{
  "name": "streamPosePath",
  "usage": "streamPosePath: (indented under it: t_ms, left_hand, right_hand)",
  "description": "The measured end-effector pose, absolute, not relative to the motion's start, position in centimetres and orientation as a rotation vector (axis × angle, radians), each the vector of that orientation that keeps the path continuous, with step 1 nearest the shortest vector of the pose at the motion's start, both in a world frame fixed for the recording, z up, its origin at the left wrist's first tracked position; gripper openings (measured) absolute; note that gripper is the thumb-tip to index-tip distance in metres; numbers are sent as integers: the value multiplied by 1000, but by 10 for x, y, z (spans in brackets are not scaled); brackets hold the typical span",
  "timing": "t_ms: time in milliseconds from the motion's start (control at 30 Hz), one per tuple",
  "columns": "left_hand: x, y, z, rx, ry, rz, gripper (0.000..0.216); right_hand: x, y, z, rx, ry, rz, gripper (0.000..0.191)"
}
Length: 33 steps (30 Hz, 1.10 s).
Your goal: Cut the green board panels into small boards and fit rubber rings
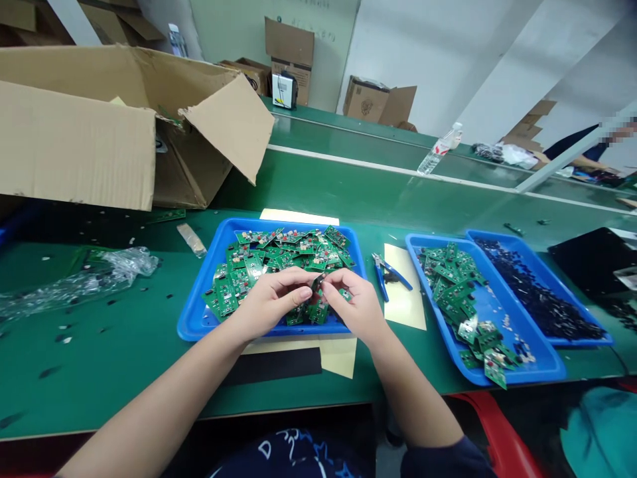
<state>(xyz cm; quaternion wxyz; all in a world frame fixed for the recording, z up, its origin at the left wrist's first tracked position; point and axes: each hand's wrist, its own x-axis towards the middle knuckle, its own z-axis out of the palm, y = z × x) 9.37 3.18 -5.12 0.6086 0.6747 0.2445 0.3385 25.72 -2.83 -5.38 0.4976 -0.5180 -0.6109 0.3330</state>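
Note:
Above a blue tray [186,312] heaped with green circuit boards [249,255], my two hands meet around one small dark piece [318,281]. It looks like a little circuit board seen nearly edge-on, but the fingers cover much of it. My left hand [271,299] pinches its left side between thumb and fingertips. From the other side, my right hand [354,302] grips it the same way. Just right of the tray, blue-handled cutting pliers [385,273] lie with handles spread, partly on a sheet of yellow paper [408,309].
A second blue tray [535,375] holds more boards and small pale parts; beyond it, another tray [604,340] holds black parts. A large open cardboard box [74,146] stands at the back left. Clear plastic wrap [119,269] lies left. A water bottle [440,149] stands on the ledge.

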Motion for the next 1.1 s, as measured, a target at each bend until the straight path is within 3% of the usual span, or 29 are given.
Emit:
streamPosePath:
  t_ms: [400,733,900,1100]
  left_hand:
    - [99,28,-56,1134,527,668,30]
    - [91,36,-48,1456,467,410,31]
    - [90,35,-49,1831,663,787,25]
    - [91,32,-55,2242,667,1020,23]
  right_hand:
    - [264,-26,-57,-1275,-1614,250,13]
    - [270,-26,-58,-1195,-1668,-76,19]
    - [269,-28,-58,-1156,-1469,-203,27]
    - [267,-29,-52,-1192,-1584,113,7]
